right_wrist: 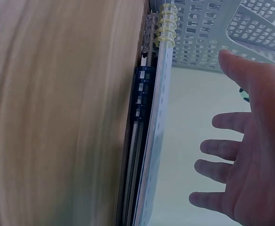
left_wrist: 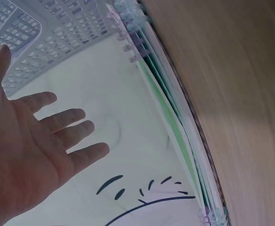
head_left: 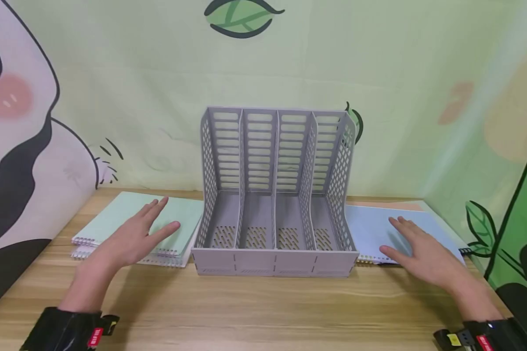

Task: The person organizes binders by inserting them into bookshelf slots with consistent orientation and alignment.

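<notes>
My left hand hovers with spread fingers over a stack of ring-bound notebooks with a pale green cover on top. In the left wrist view its palm and fingers show with nothing in them. On the other side, my right hand is held out over a second notebook stack, topped by a light blue notebook. The right wrist view shows yellow, dark and clear rings along that stack's edge. Between the hands stands a grey plastic file rack with several upright slots, all without notebooks.
The wooden table runs along in front of the rack. A pale green curtain with a printed panda and leaves hangs right behind. A peach cover sticks out behind the blue notebook. Black bands with cameras wrap both wrists.
</notes>
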Action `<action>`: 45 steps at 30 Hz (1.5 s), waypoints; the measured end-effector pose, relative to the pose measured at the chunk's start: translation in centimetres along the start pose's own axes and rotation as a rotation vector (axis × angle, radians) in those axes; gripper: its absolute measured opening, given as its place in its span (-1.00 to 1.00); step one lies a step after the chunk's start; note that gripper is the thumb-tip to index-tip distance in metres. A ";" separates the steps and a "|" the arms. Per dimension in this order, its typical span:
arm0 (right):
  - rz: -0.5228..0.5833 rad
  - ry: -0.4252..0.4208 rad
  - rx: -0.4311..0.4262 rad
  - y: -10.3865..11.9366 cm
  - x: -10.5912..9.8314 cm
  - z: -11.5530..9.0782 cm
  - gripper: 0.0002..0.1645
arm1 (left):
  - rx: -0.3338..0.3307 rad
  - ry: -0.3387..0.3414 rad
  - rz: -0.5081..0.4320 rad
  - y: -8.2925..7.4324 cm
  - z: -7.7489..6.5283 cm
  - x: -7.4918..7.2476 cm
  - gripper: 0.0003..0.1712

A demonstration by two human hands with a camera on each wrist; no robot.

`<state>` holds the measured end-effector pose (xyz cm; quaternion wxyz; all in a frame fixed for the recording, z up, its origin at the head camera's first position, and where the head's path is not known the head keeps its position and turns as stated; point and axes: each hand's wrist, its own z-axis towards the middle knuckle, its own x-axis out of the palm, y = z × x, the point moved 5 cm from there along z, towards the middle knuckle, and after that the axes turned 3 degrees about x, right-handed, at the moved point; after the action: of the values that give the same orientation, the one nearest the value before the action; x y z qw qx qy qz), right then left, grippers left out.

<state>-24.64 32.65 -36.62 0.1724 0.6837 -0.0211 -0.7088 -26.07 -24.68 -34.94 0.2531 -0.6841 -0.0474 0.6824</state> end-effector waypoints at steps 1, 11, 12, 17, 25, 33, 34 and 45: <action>-0.001 0.000 0.000 0.1 0.0 0.0 0.05 | 0.003 -0.001 -0.003 -0.1 0.0 0.0 -0.03; 0.035 0.013 -0.016 1.4 0.4 0.2 0.02 | 0.034 -0.019 -0.049 -1.2 0.1 0.5 -0.06; 0.037 0.014 -0.021 1.6 0.4 0.3 0.01 | 0.036 -0.020 -0.052 -1.3 0.2 0.6 -0.06; 0.035 0.021 -0.029 2.3 0.8 0.6 0.04 | 0.037 -0.018 -0.068 -1.7 0.3 0.8 -0.03; 0.011 0.031 -0.016 2.8 1.2 1.2 0.20 | 0.047 -0.002 -0.102 -2.5 0.6 1.2 0.03; -0.023 0.074 -0.012 3.1 1.6 1.7 0.18 | 0.080 0.021 -0.126 -3.3 0.9 1.8 0.05; -0.022 0.085 -0.005 3.1 1.7 1.7 0.17 | 0.083 0.027 -0.129 -3.5 1.0 1.9 0.05; 0.016 0.132 0.011 3.3 2.7 1.9 0.07 | 0.102 0.112 -0.164 -4.5 1.1 2.6 0.08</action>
<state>-25.78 28.38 -38.21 0.1753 0.7298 -0.0191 -0.6605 -25.66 -19.42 -35.36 0.3448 -0.7013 -0.0543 0.6216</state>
